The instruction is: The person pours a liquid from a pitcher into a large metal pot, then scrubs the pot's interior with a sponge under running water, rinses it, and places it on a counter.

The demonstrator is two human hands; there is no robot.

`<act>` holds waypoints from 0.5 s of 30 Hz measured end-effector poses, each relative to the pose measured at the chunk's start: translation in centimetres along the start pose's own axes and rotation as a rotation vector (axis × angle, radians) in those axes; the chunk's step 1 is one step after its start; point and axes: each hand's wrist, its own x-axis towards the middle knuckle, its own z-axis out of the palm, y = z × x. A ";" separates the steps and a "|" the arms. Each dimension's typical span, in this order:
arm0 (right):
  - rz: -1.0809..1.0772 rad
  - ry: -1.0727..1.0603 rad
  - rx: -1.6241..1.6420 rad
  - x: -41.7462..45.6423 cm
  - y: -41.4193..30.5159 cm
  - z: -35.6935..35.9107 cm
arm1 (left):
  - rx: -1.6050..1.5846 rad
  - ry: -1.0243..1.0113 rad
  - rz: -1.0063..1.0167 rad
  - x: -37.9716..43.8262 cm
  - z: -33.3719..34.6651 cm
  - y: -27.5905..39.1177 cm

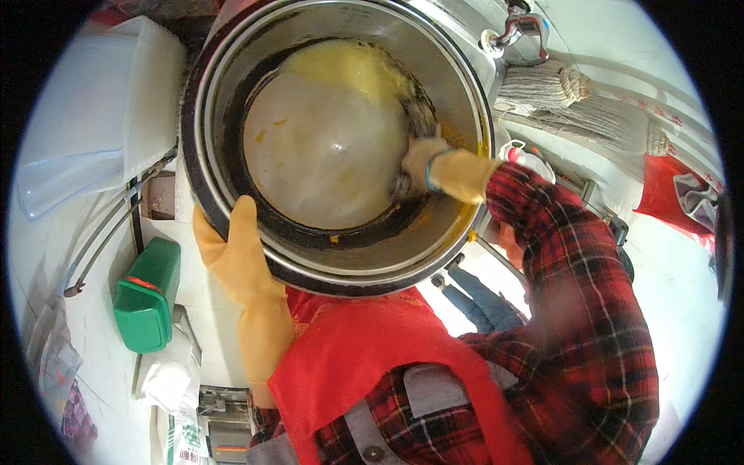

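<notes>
A large round steel pot (459, 104) with a dark outer rim lies before me. Cloudy liquid (325, 157) covers its bottom, yellowish towards the far side, with a few orange scraps in it. Orange-brown residue marks the right inner wall. My left hand (235, 250), in a yellow rubber glove, grips the rim at the near left. Inside the pot, at the right of the bottom, my gloved right hand (424, 163) is pressed on a grey, stringy scourer (421, 118). Motion blurs this hand and hides part of the scourer.
Mop heads (543, 84) hang at the right below a metal tap (523, 35). Translucent plastic bins (87, 110) stand at the far left, above a green lidded bin (148, 296). White sacks (168, 378) are at the lower left. Another person's legs (476, 299) show beyond my right arm.
</notes>
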 end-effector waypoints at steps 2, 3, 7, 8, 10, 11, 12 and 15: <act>-0.076 0.049 0.264 -4.5 -5.2 -0.2 | 0.025 0.025 0.026 0.3 -0.2 -0.7; -0.205 0.080 0.505 -5.5 -7.1 -0.7 | 0.015 0.034 0.027 0.3 -0.1 -0.5; -0.441 0.359 1.119 -5.9 -16.1 -6.6 | -0.016 0.022 0.032 0.4 0.8 -0.7; -0.461 0.375 1.234 -5.8 -17.1 -8.7 | 0.025 0.041 0.036 0.4 0.9 -0.4; -0.471 0.303 1.337 -7.9 -17.0 -11.2 | 0.018 0.070 0.051 0.5 0.7 -0.2; -0.482 0.324 1.168 -8.7 -16.0 -9.3 | 0.007 0.059 0.055 0.7 0.4 -0.4; -0.491 0.343 0.988 -9.8 -14.3 -7.0 | -0.013 0.054 0.061 1.0 0.2 -0.4; -0.337 0.016 0.438 -6.6 -5.8 -1.1 | 0.067 0.067 0.073 1.2 -0.4 0.0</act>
